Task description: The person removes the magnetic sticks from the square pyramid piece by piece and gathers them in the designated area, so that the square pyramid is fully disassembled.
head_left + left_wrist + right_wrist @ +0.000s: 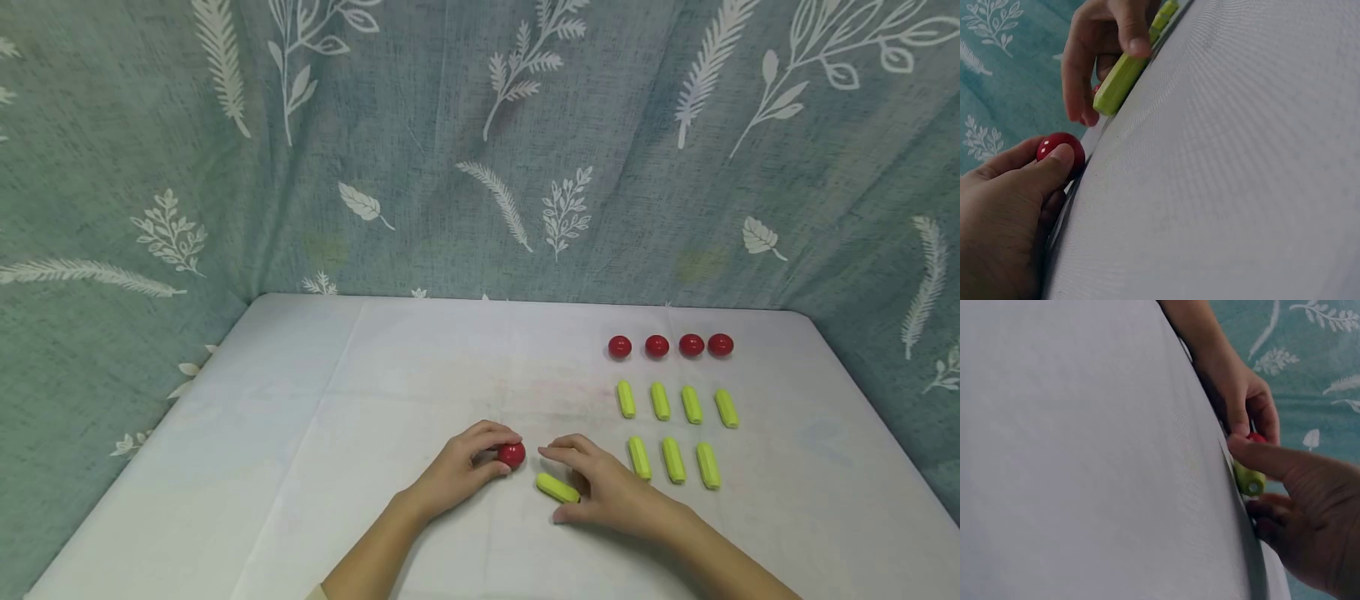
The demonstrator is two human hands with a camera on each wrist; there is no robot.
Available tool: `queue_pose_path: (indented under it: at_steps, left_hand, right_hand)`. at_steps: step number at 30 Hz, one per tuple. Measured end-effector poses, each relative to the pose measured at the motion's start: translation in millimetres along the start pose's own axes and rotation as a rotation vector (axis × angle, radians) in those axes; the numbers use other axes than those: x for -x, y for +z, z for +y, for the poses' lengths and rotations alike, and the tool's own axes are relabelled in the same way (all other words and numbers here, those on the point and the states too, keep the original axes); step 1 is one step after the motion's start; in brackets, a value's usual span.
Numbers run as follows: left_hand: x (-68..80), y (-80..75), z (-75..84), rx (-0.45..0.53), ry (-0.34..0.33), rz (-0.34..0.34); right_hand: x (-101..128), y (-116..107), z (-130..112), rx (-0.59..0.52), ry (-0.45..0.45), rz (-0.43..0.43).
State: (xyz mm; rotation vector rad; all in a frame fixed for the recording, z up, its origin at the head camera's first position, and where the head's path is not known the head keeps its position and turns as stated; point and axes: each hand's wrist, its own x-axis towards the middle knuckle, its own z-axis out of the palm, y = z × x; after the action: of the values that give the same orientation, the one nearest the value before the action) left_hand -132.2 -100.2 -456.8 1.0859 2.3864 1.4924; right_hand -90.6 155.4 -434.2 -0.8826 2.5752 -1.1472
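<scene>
In the head view my left hand (468, 467) rests at the middle of the table and pinches a shiny red ball (512, 454) between thumb and fingers. The left wrist view has the thumb across the front of that ball (1063, 156). A yellow-green faceted stick (557, 488) lies on the table just right of the ball. Around it, my right hand (603, 487) holds thumb and fingers spread apart, with a gap between them and the stick. A small hole shows in the end of the stick (1251, 485) in the right wrist view.
Several red balls (657, 347) form a row at the back right of the white table (375, 400). In front of them lie two rows of yellow-green sticks (660, 402), the nearer row (673, 461) just beyond my right hand. A patterned green-blue cloth (420, 167) hangs behind.
</scene>
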Motion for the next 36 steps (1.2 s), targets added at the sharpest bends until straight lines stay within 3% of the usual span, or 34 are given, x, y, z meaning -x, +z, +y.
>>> queue_pose_path:
  at_steps: [3,5,11,15,21,28,36]
  left_hand:
    - [-0.6,1.3,-1.8,-0.010,0.010,0.008]
    - [-1.9,1.4,-2.9,-0.021,0.013,0.011]
    - [-15.2,0.2,-7.7,-0.040,-0.006,0.034]
    - [-29.4,-1.2,-14.8,-0.057,-0.018,0.058]
    - [-48.9,-2.0,-22.2,-0.016,-0.059,0.088]
    - [-70.3,-0.2,-28.0,0.014,-0.127,0.105]
    - [-99.1,2.9,-30.4,0.047,-0.200,0.137]
  right_hand:
    - [-1.2,-4.0,-2.6,-0.062,-0.007,-0.122]
    - [-2.8,-4.6,-3.2,-0.093,-0.058,-0.173]
    - [-5.0,-3.9,-0.1,-0.119,-0.148,-0.175]
    - [1.5,-2.7,3.6,-0.081,-0.151,-0.090]
    - [20.9,-12.6,10.5,-0.047,-0.208,0.105]
    - [49.1,-37.5,11.3,-0.028,-0.086,0.250]
    - [81.1,-65.1,27.3,0.066,-0.102,0.439]
